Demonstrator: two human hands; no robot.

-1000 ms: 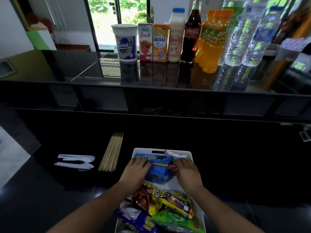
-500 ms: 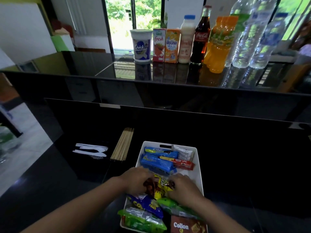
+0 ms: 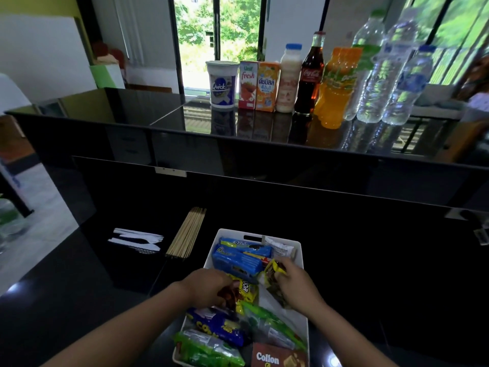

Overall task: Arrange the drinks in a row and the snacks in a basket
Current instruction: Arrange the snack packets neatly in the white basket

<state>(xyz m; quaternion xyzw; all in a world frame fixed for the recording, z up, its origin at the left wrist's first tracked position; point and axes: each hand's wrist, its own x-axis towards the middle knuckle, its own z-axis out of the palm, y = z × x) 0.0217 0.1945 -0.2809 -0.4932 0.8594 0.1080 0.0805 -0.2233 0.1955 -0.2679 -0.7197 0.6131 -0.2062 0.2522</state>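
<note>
- Pinched a small yellow packet with the right hand — fingers curled round its top edge, above the right side of the white basket.
- Gripped a brown-and-yellow bag with the left hand, fingers curled down over its left end, in the middle of the basket.
- Packed at the basket's far end with blue biscuit packs, lying flat and touching; at the near end with a blue bag, green bags and a brown box.
- Set on the dark lower counter, with wooden skewers just left of the basket and white plastic cutlery further left.
- Ranged upright in a close row on the raised shelf beyond, well apart from the basket — a cup, a red carton, an orange carton, a milk bottle, a cola bottle, an orange bottle and water bottles.
</note>
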